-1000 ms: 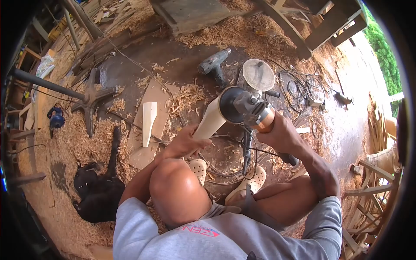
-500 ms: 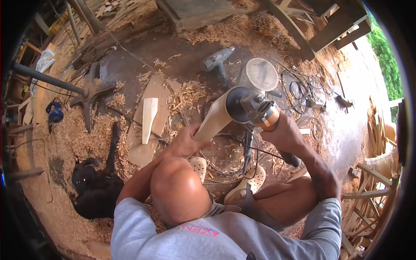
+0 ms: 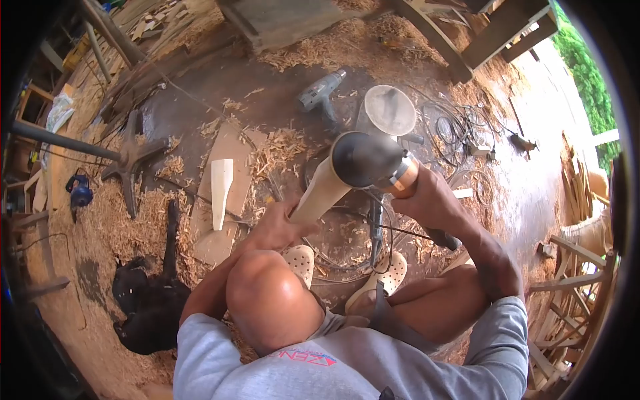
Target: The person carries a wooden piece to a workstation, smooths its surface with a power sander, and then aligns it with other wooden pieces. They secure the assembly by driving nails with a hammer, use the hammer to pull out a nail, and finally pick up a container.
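My left hand [image 3: 279, 225] is closed around the near end of a pale, shaped wooden piece [image 3: 321, 191], held out at a slant above the floor. In my right hand [image 3: 430, 199] is an angle grinder [image 3: 404, 175] with a copper-coloured band and a dark round disc [image 3: 351, 160]. The disc overlaps the far end of the wood; whether it touches cannot be made out. The grinder's head is smeared by motion. Just beyond it stands a cylinder with a round pale top [image 3: 390, 110]. A second pale wooden piece [image 3: 222, 190] lies on a flat brown board [image 3: 207, 243].
A grey pistol-shaped power tool [image 3: 321, 92] lies ahead, another tool [image 3: 377, 230] between my feet. Coiled cables [image 3: 453, 127] are to the right. A black animal [image 3: 153, 303] lies at left near a metal star base [image 3: 133, 155]. Wood shavings [image 3: 287, 150] litter the floor.
The camera view has shifted slightly. The grinder's head has turned and is now blurred, with its disc at a different angle over the wood. Both hands keep their holds.
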{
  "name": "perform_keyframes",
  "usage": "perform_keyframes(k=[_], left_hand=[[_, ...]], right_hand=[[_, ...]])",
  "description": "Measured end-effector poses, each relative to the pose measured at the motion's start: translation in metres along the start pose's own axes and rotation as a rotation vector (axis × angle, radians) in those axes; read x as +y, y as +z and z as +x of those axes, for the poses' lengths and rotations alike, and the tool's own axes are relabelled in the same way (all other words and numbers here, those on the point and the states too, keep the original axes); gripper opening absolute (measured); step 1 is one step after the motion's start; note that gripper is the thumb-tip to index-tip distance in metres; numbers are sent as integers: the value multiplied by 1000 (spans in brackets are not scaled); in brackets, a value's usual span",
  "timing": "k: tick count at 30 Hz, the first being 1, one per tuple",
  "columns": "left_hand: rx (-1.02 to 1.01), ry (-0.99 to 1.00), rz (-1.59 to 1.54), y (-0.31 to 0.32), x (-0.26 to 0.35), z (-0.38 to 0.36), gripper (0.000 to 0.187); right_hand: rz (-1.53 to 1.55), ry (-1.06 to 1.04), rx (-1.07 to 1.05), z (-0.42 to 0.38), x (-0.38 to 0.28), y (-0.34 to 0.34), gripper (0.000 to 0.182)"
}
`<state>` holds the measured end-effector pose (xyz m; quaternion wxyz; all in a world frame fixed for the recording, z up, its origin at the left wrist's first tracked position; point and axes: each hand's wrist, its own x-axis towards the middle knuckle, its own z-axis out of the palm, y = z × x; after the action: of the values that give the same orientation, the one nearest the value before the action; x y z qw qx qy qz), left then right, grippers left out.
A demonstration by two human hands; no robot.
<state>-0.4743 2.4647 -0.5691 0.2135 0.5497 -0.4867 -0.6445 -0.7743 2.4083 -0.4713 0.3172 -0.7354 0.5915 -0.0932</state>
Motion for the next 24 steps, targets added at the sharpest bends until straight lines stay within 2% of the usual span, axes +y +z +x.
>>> perform_keyframes(k=[2,6,14,19,22,23,24], left_hand=[[-37,-17,42,5,3,1,48],[1,-5,31,5,3,3,48],[-19,11,-54,4,-6,3,45],[-38,-44,-50,10,5,5,44],[-23,6,-83,4,-2,2,45],[-15,4,-86,3,-4,1,45],[-5,27,-57,2,-6,1,46]], right_hand=[[-14,61,-49,-4,-11,1,48],[2,16,-95,-6,-17,0,45],[7,71,27,-1,1,-5,42],[28,14,-144,-10,-14,-2,45],[17,23,-75,-7,-12,-6,49],[-10,101,-36,-4,-17,-12,48],[-34,98,11,3,2,-10,47]])
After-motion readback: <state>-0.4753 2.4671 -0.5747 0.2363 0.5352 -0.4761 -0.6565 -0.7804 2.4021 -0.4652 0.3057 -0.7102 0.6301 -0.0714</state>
